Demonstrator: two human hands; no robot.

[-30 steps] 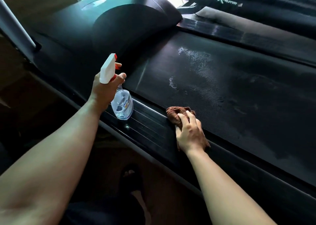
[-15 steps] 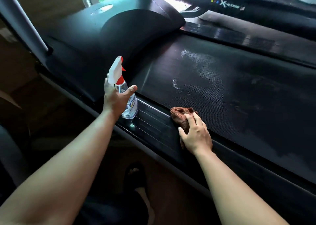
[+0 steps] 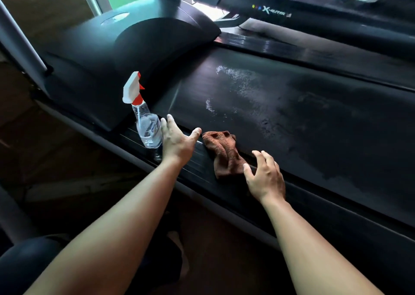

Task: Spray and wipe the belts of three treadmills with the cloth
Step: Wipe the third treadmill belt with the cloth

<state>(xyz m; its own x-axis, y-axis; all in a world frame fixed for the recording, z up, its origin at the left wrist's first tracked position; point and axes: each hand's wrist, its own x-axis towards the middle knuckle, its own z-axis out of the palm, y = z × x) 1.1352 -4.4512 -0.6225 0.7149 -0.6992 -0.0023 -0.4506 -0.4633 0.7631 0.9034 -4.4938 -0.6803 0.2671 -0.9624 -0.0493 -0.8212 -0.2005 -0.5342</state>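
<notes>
Now the sprayed belt (image 3: 303, 119) lies beyond both hands, wet. The bottle (image 3: 149, 126) stands just left of the empty, loose left hand (image 3: 177, 144). The cloth (image 3: 224, 155) lies between it and the spread, empty right hand (image 3: 266, 178), which should bunch it firmly and wipe in overlapping strokes.

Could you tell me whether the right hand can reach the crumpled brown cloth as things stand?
Probably yes: the open right hand is just beside the crumpled brown cloth, nothing between them.
</notes>
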